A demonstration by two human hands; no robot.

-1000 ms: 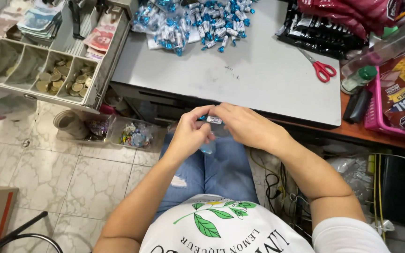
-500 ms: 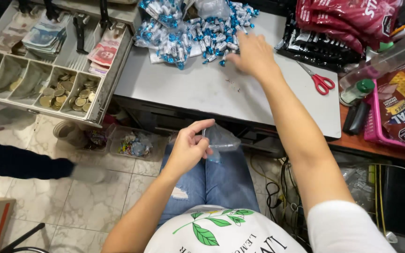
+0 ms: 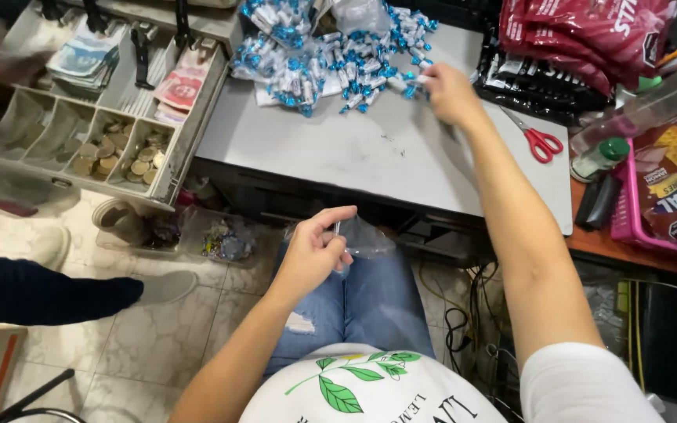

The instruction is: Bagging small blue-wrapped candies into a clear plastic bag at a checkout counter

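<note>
My left hand (image 3: 316,251) is over my lap and pinches the rim of a small clear plastic bag (image 3: 363,237) that hangs beside my jeans. My right hand (image 3: 448,92) is stretched out over the grey tabletop (image 3: 354,153). Its fingertips are closed on a blue and white wrapped candy at the right edge of the candy pile (image 3: 331,51). The pile spreads along the far side of the tabletop, with a crumpled clear bag on top of it.
An open cash drawer (image 3: 95,133) with coins and banknotes stands at the left. Red-handled scissors (image 3: 538,141), a green-capped bottle (image 3: 601,155), red snack bags (image 3: 589,35) and a pink basket (image 3: 628,215) lie at the right. Another person's leg and shoe (image 3: 64,290) are at the left on the tiled floor.
My right hand left the bag at my lap and reached forward to the candy pile, then shifted to the pile's right edge. My left hand stayed at my lap with the bag.
</note>
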